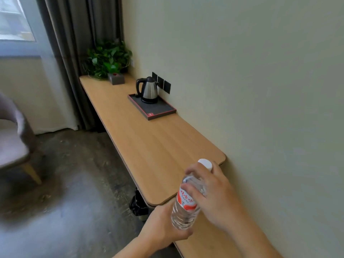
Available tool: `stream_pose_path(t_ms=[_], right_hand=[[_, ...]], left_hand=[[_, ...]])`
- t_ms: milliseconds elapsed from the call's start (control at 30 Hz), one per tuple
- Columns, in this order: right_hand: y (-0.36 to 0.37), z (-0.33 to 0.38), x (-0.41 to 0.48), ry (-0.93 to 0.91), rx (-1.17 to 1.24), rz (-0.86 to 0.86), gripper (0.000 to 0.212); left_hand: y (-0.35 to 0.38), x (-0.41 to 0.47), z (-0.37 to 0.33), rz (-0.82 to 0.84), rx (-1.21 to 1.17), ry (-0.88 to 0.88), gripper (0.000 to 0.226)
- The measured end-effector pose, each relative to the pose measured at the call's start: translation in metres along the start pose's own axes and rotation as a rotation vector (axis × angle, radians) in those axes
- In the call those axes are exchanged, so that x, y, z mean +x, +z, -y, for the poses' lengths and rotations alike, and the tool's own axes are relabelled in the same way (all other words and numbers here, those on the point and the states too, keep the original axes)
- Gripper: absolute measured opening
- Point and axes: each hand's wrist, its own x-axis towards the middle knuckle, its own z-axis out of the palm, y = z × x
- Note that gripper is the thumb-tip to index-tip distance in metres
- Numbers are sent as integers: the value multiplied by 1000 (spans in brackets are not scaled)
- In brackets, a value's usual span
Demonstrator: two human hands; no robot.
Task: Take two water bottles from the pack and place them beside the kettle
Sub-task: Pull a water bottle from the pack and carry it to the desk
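Observation:
A clear water bottle [186, 203] with a red-and-white label and a white cap is held up in front of me, over the near end of the wooden shelf [149, 144]. My right hand [214, 198] grips its upper half near the neck. My left hand [165, 226] cups its base from below. The steel kettle [149, 89] with a black handle stands far off on a dark tray [158, 108] against the wall. No pack of bottles is in view.
A potted green plant [107, 59] and a small grey box [116, 78] sit at the shelf's far end by dark curtains. Black wall sockets [163, 84] are behind the kettle. A grey chair [13, 138] stands at left. A black bin [138, 204] sits under the shelf.

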Motion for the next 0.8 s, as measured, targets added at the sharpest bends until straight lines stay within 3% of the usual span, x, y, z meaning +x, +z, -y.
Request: stream_pose_path(t_ms=[167,367,533,800], right_hand=[[39,23,81,9,-1,-13,20],[79,3,177,38,-16,-44,20],[114,-48,271,71,-11,-61,19],[164,-129,410,111,-33,-38,16]], left_hand=[[-75,53,34,6,59,-42,60],[-135,143,62,86,85,-95,66],[-161,247,98,120,137,-185,75],[-180,401,146,-9,77,-235,80]])
